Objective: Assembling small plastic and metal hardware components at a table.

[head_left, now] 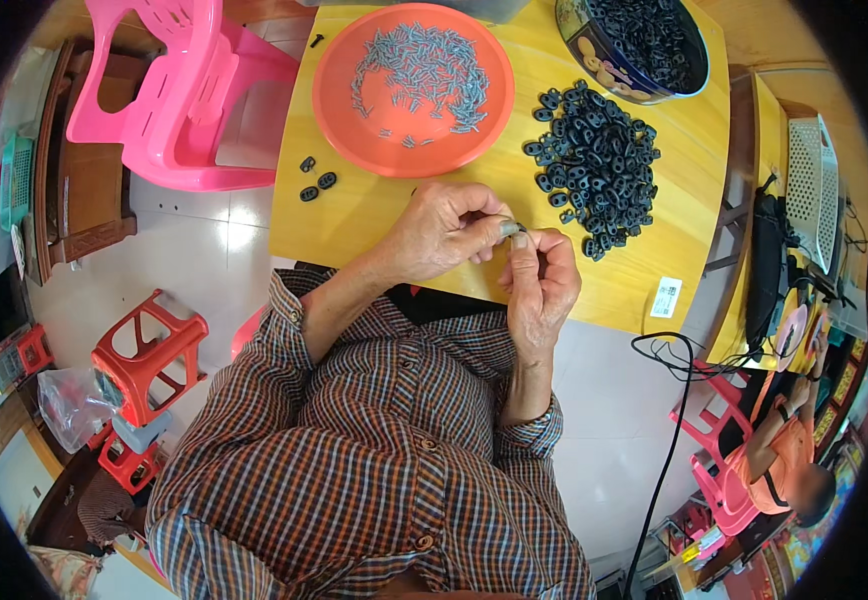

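Both hands, left (444,232) and right (542,280), pinch one small grey metal piece (510,229) above the yellow worktop (374,215); black ring pile (596,165) at 1 o'clock.

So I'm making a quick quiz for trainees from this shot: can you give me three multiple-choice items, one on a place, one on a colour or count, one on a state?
1. Where is the loose pile of black pieces?
A. on the floor
B. on the yellow table, right of the dish
C. on the pink chair

2. What colour is the round dish of small grey pins?
A. orange-red
B. green
C. white

3. How are the hands?
A. flat on the table
B. both in the tin
C. together, pinching a small grey piece

Answers: 1 B, the pile sits on the tabletop beside the dish. 2 A, the dish is orange-red. 3 C, the left hand and right hand meet at the table's near edge.
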A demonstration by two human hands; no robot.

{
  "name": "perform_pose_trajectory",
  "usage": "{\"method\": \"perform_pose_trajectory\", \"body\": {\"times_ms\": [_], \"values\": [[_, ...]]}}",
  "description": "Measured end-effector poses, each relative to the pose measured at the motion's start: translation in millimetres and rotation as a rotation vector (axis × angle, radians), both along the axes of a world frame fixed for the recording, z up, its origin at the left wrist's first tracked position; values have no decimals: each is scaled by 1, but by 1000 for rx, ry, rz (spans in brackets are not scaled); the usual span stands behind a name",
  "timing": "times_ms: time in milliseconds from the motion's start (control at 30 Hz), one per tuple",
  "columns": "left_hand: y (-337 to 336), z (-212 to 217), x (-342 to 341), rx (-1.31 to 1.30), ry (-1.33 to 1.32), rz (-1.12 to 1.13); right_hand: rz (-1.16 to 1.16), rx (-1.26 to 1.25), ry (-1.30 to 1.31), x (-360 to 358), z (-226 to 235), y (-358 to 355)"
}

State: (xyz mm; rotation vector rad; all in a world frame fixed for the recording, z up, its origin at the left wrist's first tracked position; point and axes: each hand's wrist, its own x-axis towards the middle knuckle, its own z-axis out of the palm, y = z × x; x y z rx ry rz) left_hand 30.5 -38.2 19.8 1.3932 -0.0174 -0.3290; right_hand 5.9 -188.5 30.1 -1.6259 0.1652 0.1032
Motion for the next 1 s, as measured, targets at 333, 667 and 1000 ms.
{"method": "perform_pose_trajectory", "body": {"times_ms": [333, 667, 1000], "values": [[-7, 2, 2, -149, 81, 73, -67, 176, 119, 1, 2, -1], [-8, 1, 3, -91, 97, 46, -37, 173, 108, 1, 3, 2], [-18, 0, 3, -63, 40, 40, -88, 171, 101, 1, 4, -2]]}}
